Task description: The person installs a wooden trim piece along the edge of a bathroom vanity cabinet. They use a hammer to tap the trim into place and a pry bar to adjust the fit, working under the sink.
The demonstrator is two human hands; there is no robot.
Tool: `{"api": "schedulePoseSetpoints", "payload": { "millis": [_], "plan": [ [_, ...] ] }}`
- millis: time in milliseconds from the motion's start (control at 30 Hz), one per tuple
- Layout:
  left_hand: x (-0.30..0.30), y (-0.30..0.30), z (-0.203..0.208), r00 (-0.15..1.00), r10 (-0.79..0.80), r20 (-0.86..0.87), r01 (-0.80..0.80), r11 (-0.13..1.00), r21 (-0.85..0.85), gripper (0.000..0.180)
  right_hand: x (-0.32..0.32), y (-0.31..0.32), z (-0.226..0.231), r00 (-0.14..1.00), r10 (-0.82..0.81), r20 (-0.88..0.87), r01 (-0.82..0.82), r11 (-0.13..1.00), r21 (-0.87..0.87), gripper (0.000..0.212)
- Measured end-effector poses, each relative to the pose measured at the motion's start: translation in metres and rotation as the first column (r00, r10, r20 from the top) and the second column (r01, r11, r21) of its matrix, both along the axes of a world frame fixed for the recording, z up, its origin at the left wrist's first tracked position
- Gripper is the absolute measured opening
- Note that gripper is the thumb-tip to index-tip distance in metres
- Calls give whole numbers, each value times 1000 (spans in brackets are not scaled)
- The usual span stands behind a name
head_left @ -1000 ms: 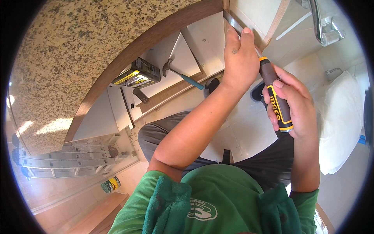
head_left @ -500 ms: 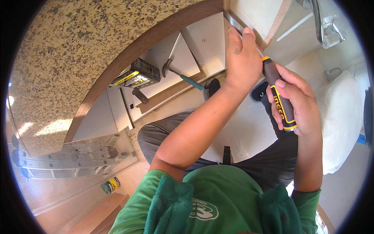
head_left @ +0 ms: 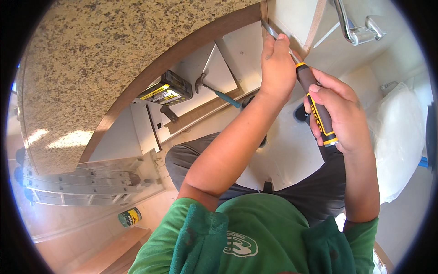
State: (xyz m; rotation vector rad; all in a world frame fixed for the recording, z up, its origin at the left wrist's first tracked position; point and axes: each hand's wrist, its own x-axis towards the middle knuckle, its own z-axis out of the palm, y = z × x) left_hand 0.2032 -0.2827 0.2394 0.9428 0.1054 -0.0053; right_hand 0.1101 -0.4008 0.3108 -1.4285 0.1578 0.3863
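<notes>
In both hands I hold a chisel [head_left: 305,78] with a dark grey and yellow handle and a flat metal blade. My right hand [head_left: 343,107] is wrapped round the handle, thumb along its upper side. Further up, my left hand [head_left: 278,68] is closed around the blade, which shows beyond the fingers. The blade's far end is at the corner where the brown wooden edge strip [head_left: 182,57] under the granite counter [head_left: 114,50] meets a pale side panel [head_left: 292,18]. I cannot tell whether the tip touches the wood.
Inside the cabinet, a hammer [head_left: 226,98] with a teal handle lies beside a black rectangular container [head_left: 175,89] and a dark handle-shaped piece [head_left: 169,113]. A ladder [head_left: 77,187] and a green-yellow can [head_left: 130,217] are at left. A white plastic bag [head_left: 397,146] and chrome fixture [head_left: 358,34] are at right.
The view has turned slightly, so the chrome fixture appears further left. Both hands and the chisel sit a little further left in the picture, with the same grip.
</notes>
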Motion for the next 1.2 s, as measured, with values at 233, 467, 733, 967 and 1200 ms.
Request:
{"api": "schedulePoseSetpoints", "payload": {
  "millis": [233,467,733,967,1200],
  "plan": [
    [1,-2,-3,1000,-18,-23,14,985,-170,20,-1,6,5,994,31,105,-10,981,-192,27],
    [0,-2,-7,1000,2,18,-2,1000,8,22,-5,0,-8,999,-7,36,7,1000,5,36],
    [-1,15,-3,1000,-24,-13,28,926,377,27,-11,12,-49,997,-72,-14,72,927,369,48],
    [4,17,-5,999,-33,-16,36,917,398,22,-10,10,-44,999,-39,-30,47,920,389,45],
    [0,10,-17,998,-60,-20,62,980,187,20,-12,5,-36,1000,-27,2,26,983,180,48]
  ]
}}
